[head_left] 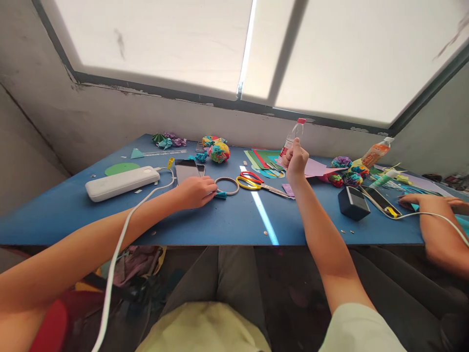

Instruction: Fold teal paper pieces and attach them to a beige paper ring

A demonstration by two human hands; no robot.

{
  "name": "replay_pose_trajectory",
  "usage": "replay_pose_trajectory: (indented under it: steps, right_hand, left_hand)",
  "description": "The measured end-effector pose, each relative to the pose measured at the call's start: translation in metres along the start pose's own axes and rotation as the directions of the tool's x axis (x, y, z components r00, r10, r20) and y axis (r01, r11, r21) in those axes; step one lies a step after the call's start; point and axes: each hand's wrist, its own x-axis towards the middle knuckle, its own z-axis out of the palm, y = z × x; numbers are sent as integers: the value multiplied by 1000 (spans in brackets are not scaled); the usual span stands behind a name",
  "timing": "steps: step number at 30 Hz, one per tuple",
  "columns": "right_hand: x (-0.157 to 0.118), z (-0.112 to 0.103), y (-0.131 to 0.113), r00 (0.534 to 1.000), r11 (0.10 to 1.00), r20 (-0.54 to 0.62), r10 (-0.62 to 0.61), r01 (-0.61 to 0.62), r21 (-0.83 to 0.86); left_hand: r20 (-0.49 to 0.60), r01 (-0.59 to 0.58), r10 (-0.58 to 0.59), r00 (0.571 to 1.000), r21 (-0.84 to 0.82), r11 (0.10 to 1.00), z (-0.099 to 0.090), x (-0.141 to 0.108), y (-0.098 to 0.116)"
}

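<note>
On the blue table, my left hand (196,191) is low, its fingers pressed together at a small teal paper piece (222,195). Right beside the fingertips lies a pale ring, like a tape roll (227,179). Two phones (186,171) lie just behind that hand, partly covered by it. My right hand (296,160) is raised above the table, closed in a fist with a fingertip pointing up; whatever it pinches, if anything, is too small to make out. Behind it stands a clear bottle with a red cap (301,121). Scissors with red and yellow handles (250,180) lie between my hands.
A white power bank (122,184) with a cable lies left. Crumpled paper balls (219,152) and coloured paper sheets (266,159) are toward the back. At right are a black box (353,203), another phone (381,200), an orange drink bottle (377,152) and another person's arm (439,225).
</note>
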Motion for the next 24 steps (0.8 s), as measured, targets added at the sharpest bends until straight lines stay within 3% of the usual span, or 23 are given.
replay_pose_trajectory:
  steps: [5,10,14,15,18,20,24]
  right_hand:
    - [-11,9,16,998,997,50,39,-36,-74]
    - [-13,9,38,975,980,140,176,-159,-123]
    - [6,-5,25,963,972,136,234,-230,-45]
    - [10,-8,21,952,959,144,270,-279,51]
    - [10,-10,16,932,937,170,320,-338,88]
    - [1,-11,21,888,895,236,393,-429,124]
    - [-17,-17,38,892,915,292,344,-389,110]
  left_hand:
    - [-41,-26,27,999,25,999,-2,-1,5]
    - [-88,-103,108,990,52,993,0,-7,14]
    - [-263,-177,191,946,77,981,4,-4,17]
    - [-276,-168,182,944,75,983,5,-3,17]
    - [-266,-80,90,960,48,996,8,2,15]
    - [-241,3,1,970,14,1000,10,4,14]
    - [-248,-2,-8,969,-40,999,12,0,14]
